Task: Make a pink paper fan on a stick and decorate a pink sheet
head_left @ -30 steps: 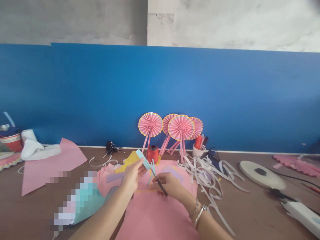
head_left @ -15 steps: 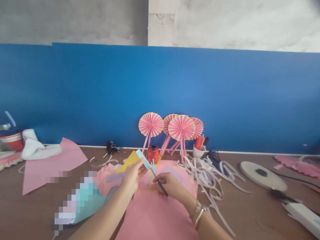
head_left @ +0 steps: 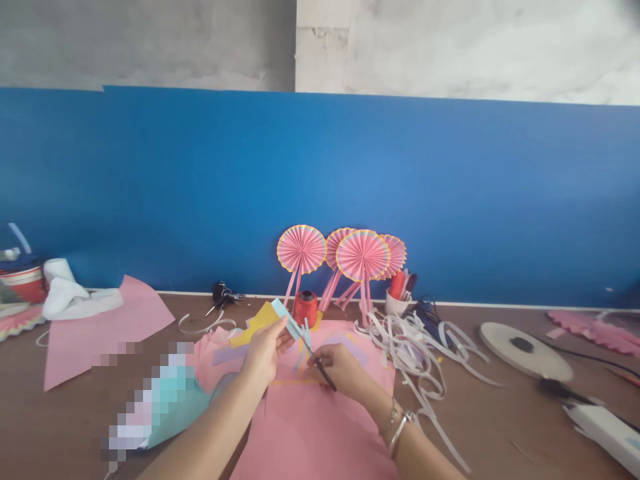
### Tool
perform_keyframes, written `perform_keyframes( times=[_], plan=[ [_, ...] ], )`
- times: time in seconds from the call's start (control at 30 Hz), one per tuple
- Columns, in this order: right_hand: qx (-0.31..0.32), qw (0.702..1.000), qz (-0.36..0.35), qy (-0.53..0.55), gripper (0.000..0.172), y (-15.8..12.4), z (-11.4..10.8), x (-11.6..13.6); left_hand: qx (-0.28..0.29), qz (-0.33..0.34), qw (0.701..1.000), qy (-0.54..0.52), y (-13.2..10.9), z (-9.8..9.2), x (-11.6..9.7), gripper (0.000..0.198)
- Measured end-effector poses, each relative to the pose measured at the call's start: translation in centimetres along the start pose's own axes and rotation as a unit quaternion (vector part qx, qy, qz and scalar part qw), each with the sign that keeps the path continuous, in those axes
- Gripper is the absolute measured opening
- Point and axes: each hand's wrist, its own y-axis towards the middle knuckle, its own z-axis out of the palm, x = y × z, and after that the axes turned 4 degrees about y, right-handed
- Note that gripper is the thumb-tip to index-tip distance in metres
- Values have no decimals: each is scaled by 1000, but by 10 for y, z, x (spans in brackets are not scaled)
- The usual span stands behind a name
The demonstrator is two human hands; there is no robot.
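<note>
My left hand pinches a narrow light-blue piece of paper above the pink sheets. At its lower right end the paper is cut into thin strips. My right hand grips a pair of dark scissors, whose blades point up and left at those strips. Whether the blades are apart I cannot tell. Beneath both hands lies pink paper, with yellow paper and lilac pieces on it. Just behind stands a red thread spool.
Pink pleated paper fans lean against the blue partition. White curled strips and a white cup of pens are at the right, near a round white disc. Pink paper and keys lie leftward.
Almost nothing differs. Both hands, the light-blue paper and the scissors keep nearly the same positions, and the view has shifted very slightly.
</note>
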Motion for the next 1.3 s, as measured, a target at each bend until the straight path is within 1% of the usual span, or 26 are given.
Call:
perform_keyframes(
  times=[0.13,0.3,0.5,0.7,0.87,1.07,1.3],
  plan=[
    [1,1000,-3,-15,11,1,0,-1,-1,-2,1000,0,1,0,1,11],
    [-6,999,-8,-38,13,1,0,-4,3,-4,1000,-1,1,0,0,9],
    [-18,999,0,-43,14,0,-1,0,8,3,1000,-1,1,-1,0,12],
    [-16,1000,17,-9,18,0,-1,3,15,4,1000,8,2,-2,0,10],
    [-13,1000,18,20,16,-1,0,5,35,-1,999,19,-2,0,2,7],
    [-22,1000,7,10,13,1,1,2,59,-11,998,34,-11,5,4,4],
    [-26,999,15,26,14,1,2,3,61,-11,997,39,-10,5,4,5]
  ],
)
